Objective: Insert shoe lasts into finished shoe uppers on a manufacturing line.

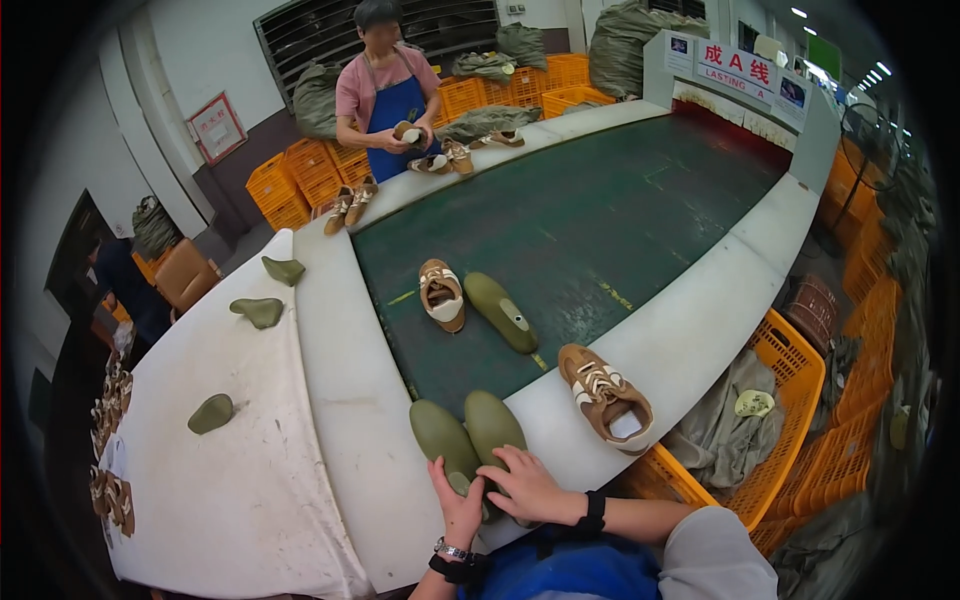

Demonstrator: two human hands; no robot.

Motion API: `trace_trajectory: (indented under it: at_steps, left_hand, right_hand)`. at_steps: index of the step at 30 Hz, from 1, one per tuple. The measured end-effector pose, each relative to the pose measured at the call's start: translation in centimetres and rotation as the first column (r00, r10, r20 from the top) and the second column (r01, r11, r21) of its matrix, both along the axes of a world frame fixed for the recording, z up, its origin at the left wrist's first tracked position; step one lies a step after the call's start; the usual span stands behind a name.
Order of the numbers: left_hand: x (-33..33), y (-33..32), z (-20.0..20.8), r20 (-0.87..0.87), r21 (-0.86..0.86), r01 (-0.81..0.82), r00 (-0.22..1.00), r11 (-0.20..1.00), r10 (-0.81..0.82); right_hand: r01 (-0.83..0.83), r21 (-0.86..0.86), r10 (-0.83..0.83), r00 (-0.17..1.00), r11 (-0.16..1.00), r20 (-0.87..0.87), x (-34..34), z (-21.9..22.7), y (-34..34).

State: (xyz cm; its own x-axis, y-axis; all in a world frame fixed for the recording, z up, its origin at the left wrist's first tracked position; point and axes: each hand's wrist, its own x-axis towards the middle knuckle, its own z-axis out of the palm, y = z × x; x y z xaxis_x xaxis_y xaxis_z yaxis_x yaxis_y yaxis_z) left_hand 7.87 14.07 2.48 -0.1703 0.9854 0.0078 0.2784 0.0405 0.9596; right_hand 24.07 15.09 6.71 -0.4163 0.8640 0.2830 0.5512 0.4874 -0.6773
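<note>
Two olive-green shoe lasts stand side by side close to me, toes pointing away, at the belt's near edge. My left hand (457, 512) grips the left shoe last (441, 436) near its heel end. Fingers of my right hand (528, 487) curl over the heel end of the right shoe last (492, 424); both thumbs come close together between them. To the right, a brown sneaker (592, 385) with white stripes lies on the white ledge. Farther off on the green belt (590, 230) are another brown sneaker (436, 290) and a single green last (492, 305).
Three loose lasts, one of them here (211, 413), lie on the white-covered table (250, 490) at left. Across the belt a person in a blue apron (388, 115) holds a shoe, near several sneakers. An orange crate (800, 385) with grey cloth stands at right. A machine housing (735, 85) spans the belt's far end.
</note>
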Motion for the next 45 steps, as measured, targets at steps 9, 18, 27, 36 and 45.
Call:
trace_trajectory:
  at_steps: [9, 18, 27, 36, 45]
  left_hand:
    - [0.1, -0.7, 1.7, -0.271, 0.216, 0.015, 0.962, 0.976, 0.045]
    - [0.8, -1.3, 1.4, -0.278, 0.336, 0.070, 0.960, 0.939, 0.028]
    - [0.8, -1.5, 1.7, -0.330, 0.328, 0.080, 0.943, 0.941, 0.035]
    - [0.6, -1.4, 1.3, -0.314, 0.370, 0.068, 0.948, 0.927, 0.056]
    - [0.5, -1.4, 1.2, -0.308, 0.362, 0.060, 0.950, 0.930, 0.059]
  right_hand:
    - [-0.109, -0.008, 0.109, 0.984, 0.994, 0.139, -2.3, -0.5, 2.4]
    - [-0.145, 0.064, 0.137, 0.983, 0.987, 0.120, -2.6, -1.2, 2.5]
    - [-0.125, 0.087, 0.114, 0.986, 0.988, 0.126, -2.6, -1.7, 2.5]
    - [-0.127, 0.058, 0.119, 0.985, 0.990, 0.122, -2.7, -1.7, 2.4]
    - [-0.121, 0.059, 0.113, 0.986, 0.991, 0.120, -2.8, -1.5, 2.3]
